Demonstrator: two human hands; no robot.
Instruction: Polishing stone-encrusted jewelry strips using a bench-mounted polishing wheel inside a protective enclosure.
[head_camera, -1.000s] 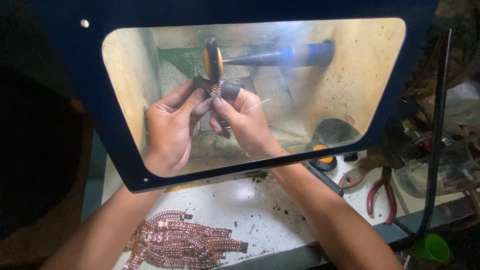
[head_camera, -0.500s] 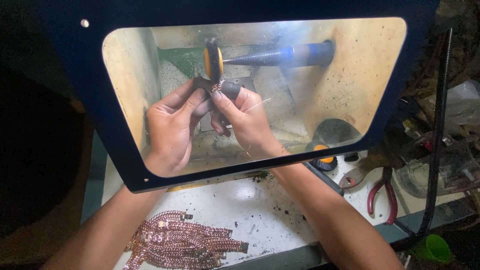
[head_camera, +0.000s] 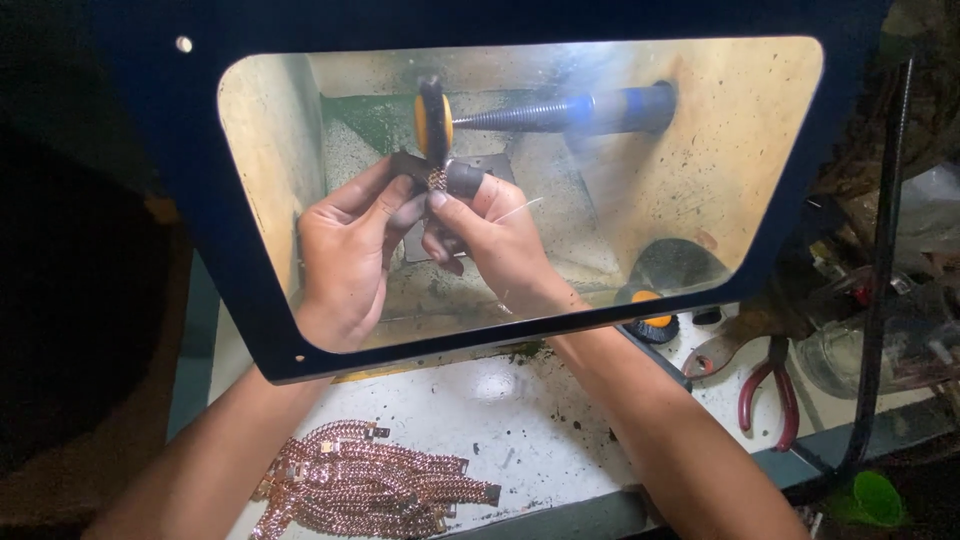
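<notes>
Both hands, left hand (head_camera: 345, 255) and right hand (head_camera: 490, 235), pinch a small chain piece (head_camera: 437, 179) against the polishing wheel (head_camera: 433, 125); the wheel may snatch it or graze the fingers.

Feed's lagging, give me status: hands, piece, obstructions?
Left hand and right hand pinch chain piece against polishing wheel. Shield between camera and hands; nothing blocking.
</notes>
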